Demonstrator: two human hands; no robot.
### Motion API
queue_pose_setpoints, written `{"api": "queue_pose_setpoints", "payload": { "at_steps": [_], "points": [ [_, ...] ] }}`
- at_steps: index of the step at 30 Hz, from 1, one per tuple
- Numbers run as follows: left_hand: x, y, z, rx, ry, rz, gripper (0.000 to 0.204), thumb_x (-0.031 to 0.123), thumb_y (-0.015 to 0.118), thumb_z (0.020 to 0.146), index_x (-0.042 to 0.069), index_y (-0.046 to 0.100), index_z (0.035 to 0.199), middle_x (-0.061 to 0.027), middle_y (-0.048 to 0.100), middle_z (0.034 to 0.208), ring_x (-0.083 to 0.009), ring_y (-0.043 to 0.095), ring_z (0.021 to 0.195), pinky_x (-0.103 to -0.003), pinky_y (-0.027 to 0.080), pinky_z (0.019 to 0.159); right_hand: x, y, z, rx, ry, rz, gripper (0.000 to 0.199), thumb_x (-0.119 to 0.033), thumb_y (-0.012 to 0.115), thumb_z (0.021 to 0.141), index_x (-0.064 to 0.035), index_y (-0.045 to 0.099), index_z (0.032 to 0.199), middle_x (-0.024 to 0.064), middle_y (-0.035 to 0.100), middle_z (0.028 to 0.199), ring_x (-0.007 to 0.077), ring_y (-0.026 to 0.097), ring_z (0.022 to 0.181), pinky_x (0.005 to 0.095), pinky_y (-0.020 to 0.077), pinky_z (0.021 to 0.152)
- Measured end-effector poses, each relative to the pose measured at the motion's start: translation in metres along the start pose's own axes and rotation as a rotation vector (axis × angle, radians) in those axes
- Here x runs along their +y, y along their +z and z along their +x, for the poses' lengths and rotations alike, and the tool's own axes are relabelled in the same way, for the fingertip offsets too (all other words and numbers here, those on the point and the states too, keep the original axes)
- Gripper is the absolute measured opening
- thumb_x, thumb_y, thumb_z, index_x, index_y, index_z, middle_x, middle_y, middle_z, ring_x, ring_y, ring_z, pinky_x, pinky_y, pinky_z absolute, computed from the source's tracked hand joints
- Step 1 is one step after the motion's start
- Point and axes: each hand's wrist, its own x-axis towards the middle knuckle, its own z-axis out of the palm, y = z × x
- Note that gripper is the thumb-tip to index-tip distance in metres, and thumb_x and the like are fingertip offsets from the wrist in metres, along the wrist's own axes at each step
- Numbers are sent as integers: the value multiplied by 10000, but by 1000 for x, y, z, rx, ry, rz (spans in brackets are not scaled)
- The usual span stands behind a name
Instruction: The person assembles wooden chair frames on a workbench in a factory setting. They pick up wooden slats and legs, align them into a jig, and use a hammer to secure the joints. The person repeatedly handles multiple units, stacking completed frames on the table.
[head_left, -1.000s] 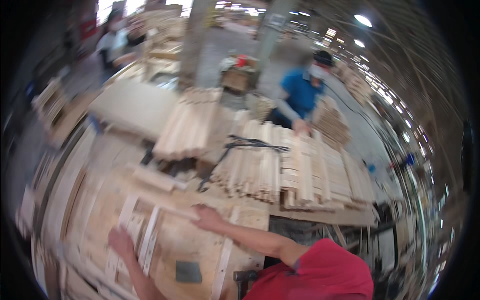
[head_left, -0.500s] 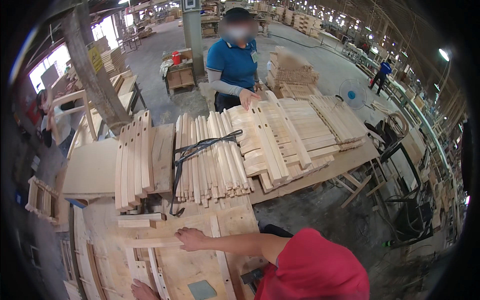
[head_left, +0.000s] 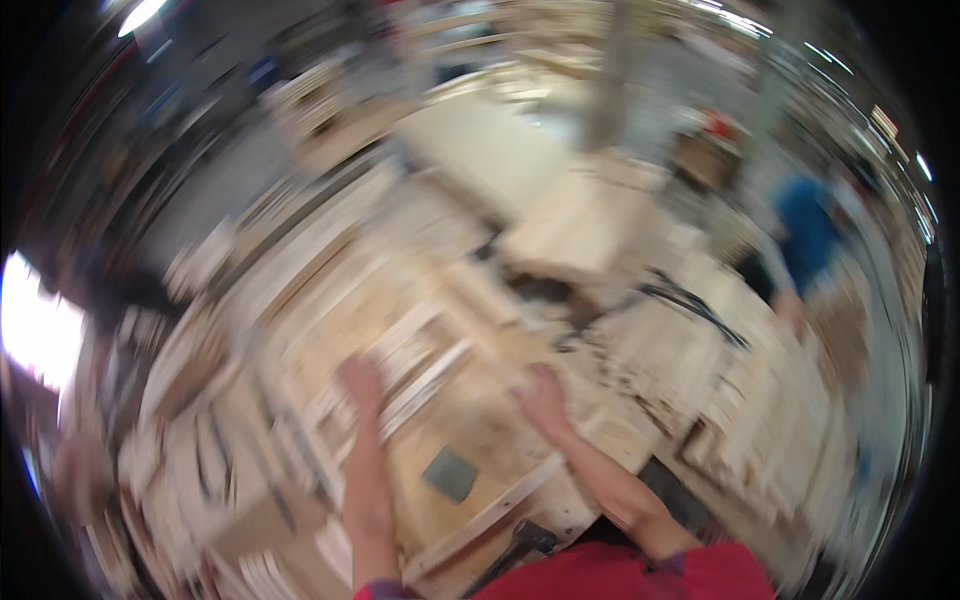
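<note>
Motion blur covers the whole head view. My left hand (head_left: 362, 380) lies at the left end of some pale wooden slats (head_left: 405, 360) on the workbench. My right hand (head_left: 542, 400) is over the bench to the right, close to the end of a light strip (head_left: 432, 385) that slants between my hands. Both hands' fingers are smeared, so their grip is unclear. A dark grey-green square pad (head_left: 450, 473) rests on the plywood bench top (head_left: 500, 435) between my forearms. Nearer to me is a long wooden bar with holes (head_left: 490, 510), and beside it a dark hammer-like tool (head_left: 525, 540).
Stacks of pale wooden sticks (head_left: 660, 350) with a black strap (head_left: 695, 305) stand to the right. Beyond the bench are a board pile (head_left: 585, 215) and a pale panel (head_left: 480, 150). A person in a blue shirt (head_left: 805, 230) stands at the far right, one hand by the stacks.
My view has swung left, so the stacks and the person in blue now appear farther right. My right hand has come away from the slat it was on; my left hand shows more fully.
</note>
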Motion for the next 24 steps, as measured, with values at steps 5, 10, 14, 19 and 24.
{"api": "queue_pose_setpoints", "payload": {
  "at_steps": [5, 10, 14, 19, 24],
  "points": [
    [10, 5, -115, 309, 350, -481, 424, 228, 733, 859, -4, 612, 1192, -234, 638, 1144, -427, 587, 1110, -527, 454, 995, -51, -11, 30, 54, -349, 86, 644, -284, 811, 822, 18, 559, 1332, 234, 592, 1301, 423, 521, 1247, 500, 398, 1082],
    [28, -37, -297, -15, 354, -459, 301, 271, 769, 858, 43, 629, 997, -142, 601, 1015, -323, 594, 933, -438, 488, 834, -141, 42, 93, -194, -624, 300, 572, -269, 837, 796, -1, 628, 1257, 190, 627, 1267, 379, 576, 1191, 449, 461, 1021],
    [24, -51, -361, -65, 261, -398, 346, 312, 779, 855, 49, 635, 1026, -122, 599, 1050, -310, 590, 955, -438, 462, 863, -205, 113, 123, -380, -848, 250, 661, -398, 810, 800, -24, 607, 1306, 181, 628, 1291, 373, 580, 1202, 449, 459, 1034],
    [16, -61, -389, 57, 308, -337, 355, 315, 751, 875, 68, 633, 1100, -96, 608, 1068, -297, 594, 980, -420, 471, 876, -254, 183, 135, -902, -865, 1, 879, -612, 772, 747, -84, 544, 1412, 166, 595, 1359, 357, 534, 1270, 485, 394, 1088],
    [7, -49, -434, -563, 313, -334, 366, 272, 673, 919, 77, 583, 1216, -99, 611, 1098, -287, 605, 1008, -387, 501, 862, -253, 196, 103, -863, -993, -153, 1109, -744, 769, 632, -111, 462, 1490, 141, 546, 1413, 331, 478, 1321, 538, 268, 1143]
  ]
}}
